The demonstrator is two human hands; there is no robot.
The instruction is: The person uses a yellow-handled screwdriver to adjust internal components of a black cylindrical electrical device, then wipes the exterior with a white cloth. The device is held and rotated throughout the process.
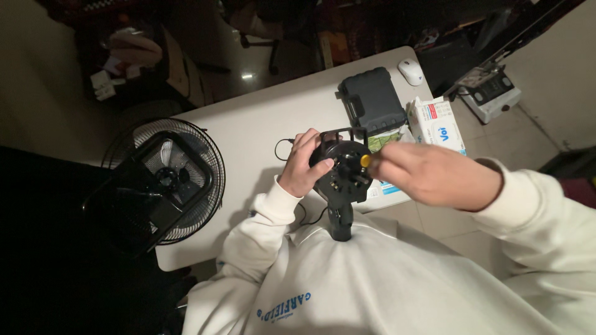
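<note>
Now left hand (302,166) grips black device (342,177) (upright), right hand (434,175) pinching yellow-tipped tool (365,160).

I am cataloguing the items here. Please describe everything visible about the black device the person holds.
The black device looks like plastic or metal: a round body with small fittings, a frame on top and a handle pointing down toward the person's chest. The left hand grips its side. The right hand holds a yellow-handled tool against its centre. It is above the table edge.

The right hand (434,174) hides most of the yellow-tipped tool (366,160); the upper left of the frame is too dark to tell.
</note>
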